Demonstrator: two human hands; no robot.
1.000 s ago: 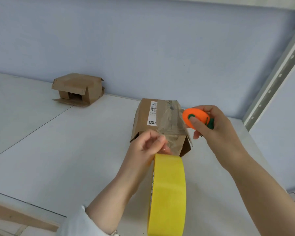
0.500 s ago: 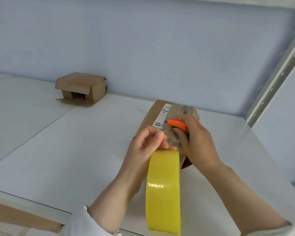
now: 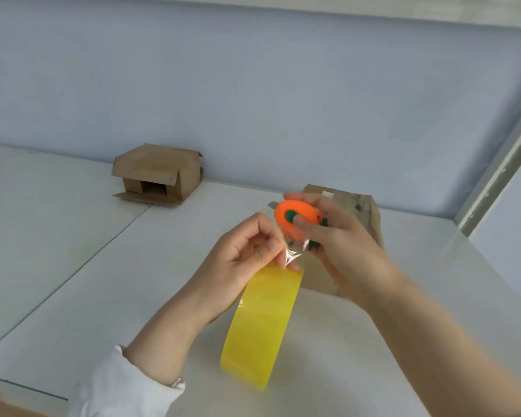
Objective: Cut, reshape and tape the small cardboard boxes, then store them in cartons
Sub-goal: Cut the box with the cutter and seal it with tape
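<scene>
Cardboard at far left on the surface (image 3: 73, 266): an open small box (image 3: 157, 173), flaps loose, not yet taped. The left hand (image 3: 247, 254) pinches the crumpled free end of the yellow tape roll (image 3: 262, 326), which hangs below it. The right hand (image 3: 337, 245), curled round the orange cutter (image 3: 295, 219), has lifted off the taped box (image 3: 370, 212) behind it. The strip looks severed, so this box seems ready for storing.

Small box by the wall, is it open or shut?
Open: the small box has its front flaps spread, baring a dark hollow inside.
</scene>
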